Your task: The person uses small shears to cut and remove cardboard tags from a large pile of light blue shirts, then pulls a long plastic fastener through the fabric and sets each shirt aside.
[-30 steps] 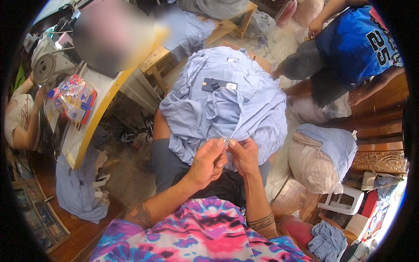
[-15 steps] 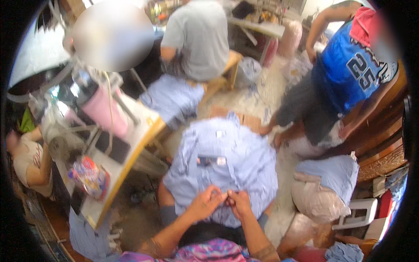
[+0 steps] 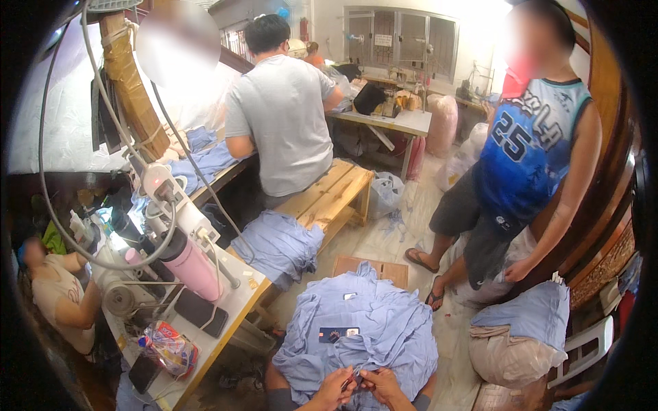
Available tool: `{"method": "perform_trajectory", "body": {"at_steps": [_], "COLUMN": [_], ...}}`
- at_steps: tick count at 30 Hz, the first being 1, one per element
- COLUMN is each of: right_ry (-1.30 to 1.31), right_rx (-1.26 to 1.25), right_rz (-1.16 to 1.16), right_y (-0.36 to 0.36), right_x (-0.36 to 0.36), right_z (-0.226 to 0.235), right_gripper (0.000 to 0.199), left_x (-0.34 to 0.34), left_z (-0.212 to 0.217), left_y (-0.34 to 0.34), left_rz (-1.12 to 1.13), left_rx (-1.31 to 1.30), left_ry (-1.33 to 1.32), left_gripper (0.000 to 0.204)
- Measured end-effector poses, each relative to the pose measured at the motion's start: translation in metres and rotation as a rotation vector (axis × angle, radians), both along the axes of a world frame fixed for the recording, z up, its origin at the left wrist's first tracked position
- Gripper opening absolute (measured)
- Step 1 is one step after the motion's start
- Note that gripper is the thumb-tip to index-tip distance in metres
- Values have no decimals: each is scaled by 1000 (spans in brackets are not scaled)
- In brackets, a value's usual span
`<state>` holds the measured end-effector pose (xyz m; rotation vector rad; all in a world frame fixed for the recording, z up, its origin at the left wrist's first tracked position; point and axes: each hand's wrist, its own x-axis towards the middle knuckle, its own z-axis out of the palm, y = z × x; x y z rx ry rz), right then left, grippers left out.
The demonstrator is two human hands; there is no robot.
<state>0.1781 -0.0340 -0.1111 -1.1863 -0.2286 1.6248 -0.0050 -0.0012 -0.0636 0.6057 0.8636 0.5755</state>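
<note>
Left hand (image 3: 334,390), right hand (image 3: 384,385) seen lower, printed label (image 3: 330,335), blue cloth (image 3: 394,315)

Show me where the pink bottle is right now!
In the head view, the pink bottle is on the left, on the white table, right next to a dark phone.

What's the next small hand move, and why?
Probably ease the left hand slightly away from the right hand: their fingertips nearly meet over the blue cloth, hiding most of the small dark-red thing that the left seems to hold.
</note>
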Motion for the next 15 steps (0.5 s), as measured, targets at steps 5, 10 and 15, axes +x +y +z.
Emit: {"method": "perform_trajectory", "body": {"at_steps": [5, 10, 15], "right_ry": [27, 210, 476], "right_rx": [137, 216, 193], "right_rz": [47, 88, 114], "right_y": [-11, -17, -36], "right_x": [7, -5, -19], "right_z": [-14, 9, 8], "right_gripper": [12, 30, 37], "left_x": [9, 10, 9], "left_z": [16, 17, 30], "left_y": [-24, -35, -57], "left_rz": [150, 102, 191], "left_rx": [-132, 27, 10], "left_ry": [5, -77, -125], "left_gripper": [36, 31, 28]}}
